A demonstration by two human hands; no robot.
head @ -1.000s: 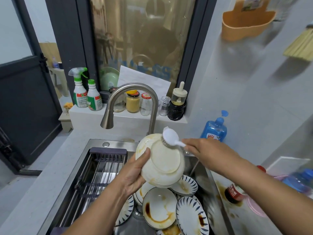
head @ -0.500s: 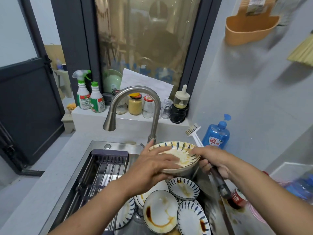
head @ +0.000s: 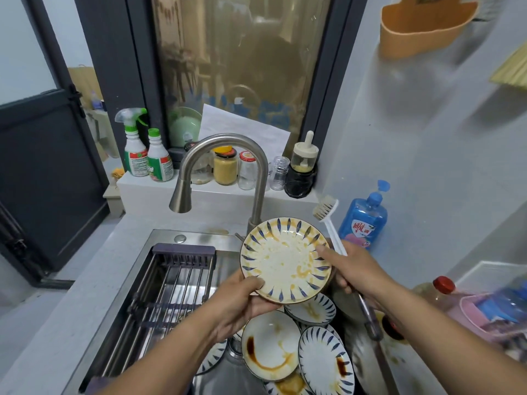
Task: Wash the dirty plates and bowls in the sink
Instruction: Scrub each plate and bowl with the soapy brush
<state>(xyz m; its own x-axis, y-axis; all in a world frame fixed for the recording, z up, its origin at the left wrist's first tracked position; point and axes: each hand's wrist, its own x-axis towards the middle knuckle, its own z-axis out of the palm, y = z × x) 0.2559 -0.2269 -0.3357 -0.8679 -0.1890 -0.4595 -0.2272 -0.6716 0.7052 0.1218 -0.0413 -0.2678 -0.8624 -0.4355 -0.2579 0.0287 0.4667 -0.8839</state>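
Observation:
A blue-patterned plate (head: 285, 259) smeared with yellow sauce is tilted face-up toward me above the sink (head: 196, 236). My left hand (head: 242, 303) grips its lower left rim, thumb on the face. My right hand (head: 356, 270) holds a white dish brush (head: 328, 216) by its handle, bristles pointing up behind the plate, while its fingertips touch the plate's right rim. Several dirty plates and bowls (head: 271, 343) with brown sauce lie piled in the sink below.
A steel faucet (head: 222, 166) arches over the sink with no water running. A drying rack (head: 171, 286) fills the sink's left half. Blue soap bottle (head: 366, 220) stands at right; spray bottles (head: 142, 155) and jars (head: 225, 166) line the ledge. A red-capped bottle (head: 433, 292) lies on the right counter.
The plate was turned from underside-out to face-up and now tilts toward me. The brush left the plate's back and swung up behind it, held in my right hand.

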